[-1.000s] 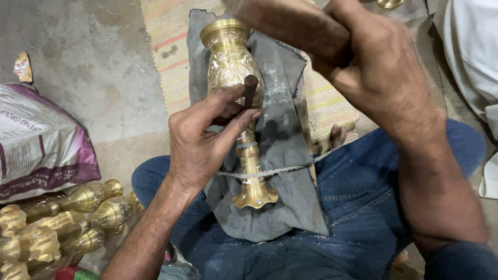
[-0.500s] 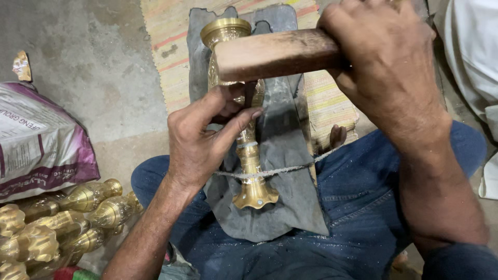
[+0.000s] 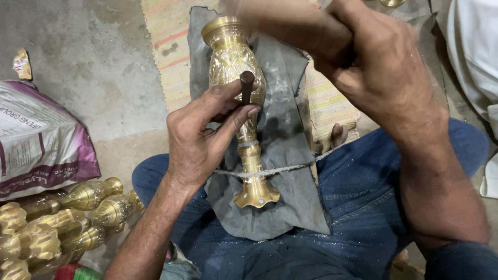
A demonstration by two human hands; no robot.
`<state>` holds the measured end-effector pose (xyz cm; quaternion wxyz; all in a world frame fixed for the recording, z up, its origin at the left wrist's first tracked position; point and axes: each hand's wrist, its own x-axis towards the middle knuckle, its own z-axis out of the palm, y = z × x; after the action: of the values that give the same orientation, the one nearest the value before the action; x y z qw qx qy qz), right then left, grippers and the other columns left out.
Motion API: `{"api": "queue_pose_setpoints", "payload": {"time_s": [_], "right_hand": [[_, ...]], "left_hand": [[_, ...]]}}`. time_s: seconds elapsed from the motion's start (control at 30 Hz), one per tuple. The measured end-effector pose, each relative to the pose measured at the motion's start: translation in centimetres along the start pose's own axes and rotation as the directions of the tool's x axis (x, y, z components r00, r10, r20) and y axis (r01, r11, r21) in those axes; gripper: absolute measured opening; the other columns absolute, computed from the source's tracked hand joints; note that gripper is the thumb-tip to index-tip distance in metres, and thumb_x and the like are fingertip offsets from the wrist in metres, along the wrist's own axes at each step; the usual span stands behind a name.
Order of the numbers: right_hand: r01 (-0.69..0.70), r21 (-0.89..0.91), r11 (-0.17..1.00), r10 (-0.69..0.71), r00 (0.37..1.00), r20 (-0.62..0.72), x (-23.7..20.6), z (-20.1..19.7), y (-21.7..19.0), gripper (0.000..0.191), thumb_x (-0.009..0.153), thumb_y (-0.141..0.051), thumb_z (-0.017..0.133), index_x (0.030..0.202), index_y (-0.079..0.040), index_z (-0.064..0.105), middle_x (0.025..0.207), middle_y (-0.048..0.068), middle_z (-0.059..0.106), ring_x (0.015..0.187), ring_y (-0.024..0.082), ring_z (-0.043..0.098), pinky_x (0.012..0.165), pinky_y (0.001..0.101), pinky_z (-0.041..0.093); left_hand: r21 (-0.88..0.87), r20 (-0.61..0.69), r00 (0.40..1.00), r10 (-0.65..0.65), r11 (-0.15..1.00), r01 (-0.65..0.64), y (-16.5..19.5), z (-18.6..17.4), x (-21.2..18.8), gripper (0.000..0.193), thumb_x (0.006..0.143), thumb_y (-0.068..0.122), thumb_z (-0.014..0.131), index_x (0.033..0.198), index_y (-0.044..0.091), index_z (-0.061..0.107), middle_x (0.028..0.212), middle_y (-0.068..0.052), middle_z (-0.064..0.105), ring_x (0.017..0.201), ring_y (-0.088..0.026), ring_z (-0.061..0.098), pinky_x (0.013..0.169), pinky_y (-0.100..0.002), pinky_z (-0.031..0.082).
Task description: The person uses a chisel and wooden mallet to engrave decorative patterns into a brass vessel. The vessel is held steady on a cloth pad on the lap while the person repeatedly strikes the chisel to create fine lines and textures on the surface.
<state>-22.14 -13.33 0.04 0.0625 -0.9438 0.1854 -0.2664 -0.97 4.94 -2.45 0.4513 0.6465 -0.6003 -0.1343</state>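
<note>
Left hand point(image 3: 199, 137) pinched a dark punch point(image 3: 247, 87) upright against the brass vase point(image 3: 239, 98) | right hand point(image 3: 381, 67) raised, fist clamped on a blurred wooden mallet point(image 3: 290, 28) | vase engraved, golden, lying on grey cloth point(image 3: 285, 155) across the lap.

One brass vase point(image 3: 239, 103) on the lap, one punch point(image 3: 247, 85), one sack point(image 3: 39, 140) (more vases heaped left).

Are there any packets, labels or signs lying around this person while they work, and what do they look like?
Printed sack: on the floor at the left edge, lying slumped above a pile of brass vases; soft and bulging, white with purple bands and dark lettering.
Small torn scrap of packaging: on the concrete floor above the sack; crumpled, orange and pale.
No signs or screens in view.
</note>
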Motion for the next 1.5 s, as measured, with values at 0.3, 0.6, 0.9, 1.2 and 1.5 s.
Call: {"api": "queue_pose_setpoints", "payload": {"time_s": [0.3,0.6,0.9,1.2,1.5], "right_hand": [[0.094,-0.186,0.978,-0.1,0.995,-0.018,0.4,-0.4,-0.8,0.035,0.092,-0.013,0.086,0.113,-0.004,0.06,0.099,0.012,0.065,0.099,0.033,0.066,0.088,0.0494,0.05],[-0.325,0.002,0.946,0.3,0.875,0.38,7.3,5.1,-2.9,0.112,0.073,-0.072,0.081,0.153,-0.005,0.04,0.103,0.031,0.071,0.098,0.045,0.07,0.086,0.0521,0.055],[-0.41,0.322,0.853,0.24,0.857,0.455,8.0,7.3,-0.5,0.094,0.075,-0.059,0.089,0.142,-0.005,0.05,0.097,0.021,0.071,0.084,0.028,0.071,0.068,0.0418,0.055],[-0.673,0.539,0.506,0.274,0.718,0.64,7.9,7.3,0.7,0.093,0.073,-0.043,0.088,0.148,-0.011,0.042,0.1,0.011,0.067,0.064,0.016,0.065,0.05,0.0301,0.054],[-0.42,0.392,0.818,0.213,0.856,0.471,7.0,7.9,-0.4,0.103,0.074,-0.054,0.094,0.149,-0.007,0.042,0.113,0.016,0.07,0.091,0.019,0.071,0.069,0.0339,0.059]], "left_hand": [[-0.142,-0.071,0.996,-0.045,0.989,0.035,-1.1,0.9,-0.4,0.02,0.095,0.004,0.083,0.111,0.0,0.071,0.092,-0.007,0.078,0.082,-0.013,0.077,0.073,-0.026,0.066],[-0.547,-0.5,0.749,-0.436,0.829,0.118,-1.6,0.1,-5.9,0.027,0.104,0.008,0.069,0.128,-0.002,0.061,0.094,-0.011,0.074,0.082,-0.02,0.077,0.072,-0.031,0.067],[-0.688,-0.429,0.671,-0.605,0.7,0.191,-3.4,2.6,-11.2,0.022,0.099,0.006,0.072,0.117,-0.004,0.064,0.092,-0.011,0.074,0.08,-0.019,0.077,0.068,-0.029,0.065],[-0.689,-0.357,0.77,-0.529,0.706,0.166,-2.8,2.7,-10.2,0.024,0.098,0.005,0.072,0.12,-0.003,0.065,0.092,-0.008,0.074,0.081,-0.016,0.076,0.069,-0.027,0.065],[-0.712,-0.271,0.778,-0.567,0.662,0.234,-2.6,3.1,-9.2,0.028,0.096,0.006,0.073,0.123,-0.003,0.066,0.091,-0.008,0.074,0.081,-0.016,0.076,0.069,-0.028,0.066]]}}
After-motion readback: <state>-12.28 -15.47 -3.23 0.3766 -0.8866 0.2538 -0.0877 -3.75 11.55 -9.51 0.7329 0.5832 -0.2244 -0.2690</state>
